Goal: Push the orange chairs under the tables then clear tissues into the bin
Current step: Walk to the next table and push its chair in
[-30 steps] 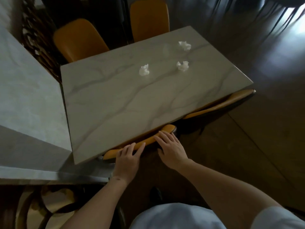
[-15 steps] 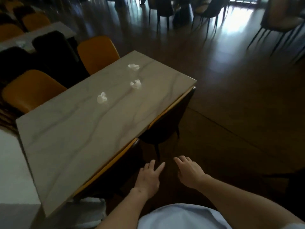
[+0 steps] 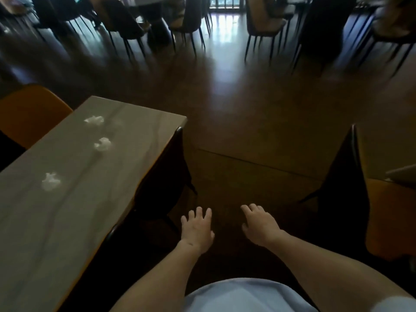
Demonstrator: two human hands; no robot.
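Left hand (image 3: 197, 230) and right hand (image 3: 258, 225) out in front over the dark floor (image 3: 247, 122), palms down, fingers loosely spread, holding nothing, touching nothing. Well apart from each other, both to the right of the table (image 3: 74, 206).

Table filled the left side, marble-look top. Three crumpled tissues on it in a rough line running near to far: near tissue (image 3: 50, 181), middle tissue (image 3: 102, 144), far tissue (image 3: 94, 120) — all toward the far half of the top, none at the edge.

Two chairs tucked along the table's right edge, backs tight against it: far chair (image 3: 175, 167) near the far corner, near chair (image 3: 126, 242) just left of the left hand — only dark backs and a thin orange rim visible, seats hidden under the top. Orange chair (image 3: 31, 113) beyond the table's far-left side, backrest showing above the top.

Another orange chair (image 3: 387, 217) at right, dark back facing in, orange seat toward the right edge, beside a grey table corner (image 3: 403, 174). Not pushed under.

Far end: dark chairs (image 3: 263, 23) on thin legs, blurred. No bin visible.
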